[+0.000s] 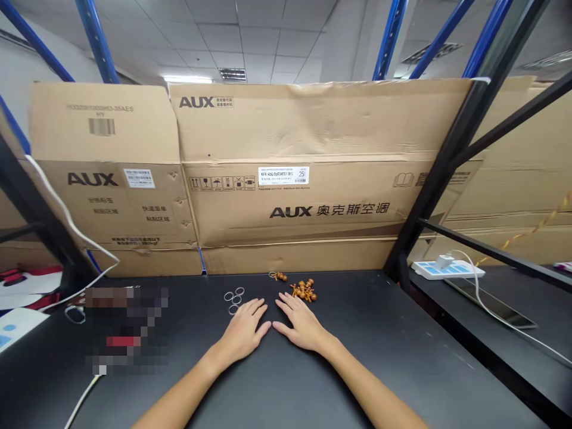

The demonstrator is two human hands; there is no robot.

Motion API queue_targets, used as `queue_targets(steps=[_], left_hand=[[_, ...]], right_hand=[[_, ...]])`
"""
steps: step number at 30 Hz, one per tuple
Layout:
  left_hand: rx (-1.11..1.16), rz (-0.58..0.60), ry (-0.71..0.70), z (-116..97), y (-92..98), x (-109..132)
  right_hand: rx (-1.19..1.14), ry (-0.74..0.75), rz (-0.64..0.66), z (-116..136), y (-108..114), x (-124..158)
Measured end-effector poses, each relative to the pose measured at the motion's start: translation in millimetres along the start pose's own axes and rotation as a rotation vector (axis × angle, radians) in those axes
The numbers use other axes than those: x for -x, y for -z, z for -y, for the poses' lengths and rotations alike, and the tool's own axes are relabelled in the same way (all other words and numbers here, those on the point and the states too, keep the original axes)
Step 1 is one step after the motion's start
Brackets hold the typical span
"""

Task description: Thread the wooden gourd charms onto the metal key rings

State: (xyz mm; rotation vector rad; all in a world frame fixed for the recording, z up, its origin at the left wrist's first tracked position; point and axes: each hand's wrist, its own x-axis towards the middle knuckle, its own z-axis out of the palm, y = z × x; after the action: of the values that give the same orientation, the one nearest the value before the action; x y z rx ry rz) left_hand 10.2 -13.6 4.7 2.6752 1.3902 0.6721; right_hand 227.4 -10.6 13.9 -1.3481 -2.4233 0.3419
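On a black table (366, 351) under big cardboard boxes (313, 131), the left hand (243, 330) and right hand (301, 322) lie flat and open, fingers pointing far. Flat metal rings (233, 300) sit just past the left hand, and little brown pieces (304, 290) lie in a messy heap past the right. A blurry patch (125, 328) on the left hides things.

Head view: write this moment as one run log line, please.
left hand: flat, near rings | right hand: flat, near brown pieces | holding: nothing

Flattened AUX cartons (286, 167), blue steel racking (95, 36), tiled ceiling (277, 36), strip light (187, 78)
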Motion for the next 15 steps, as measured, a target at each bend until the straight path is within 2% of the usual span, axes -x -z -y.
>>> queue_targets(steps=[15], left_hand=[[-0.05,-0.005,-0.028,-0.3,-0.5,0.3]], right_hand=[[-0.011,0.015,-0.029,-2.3,-1.7,-0.9]])
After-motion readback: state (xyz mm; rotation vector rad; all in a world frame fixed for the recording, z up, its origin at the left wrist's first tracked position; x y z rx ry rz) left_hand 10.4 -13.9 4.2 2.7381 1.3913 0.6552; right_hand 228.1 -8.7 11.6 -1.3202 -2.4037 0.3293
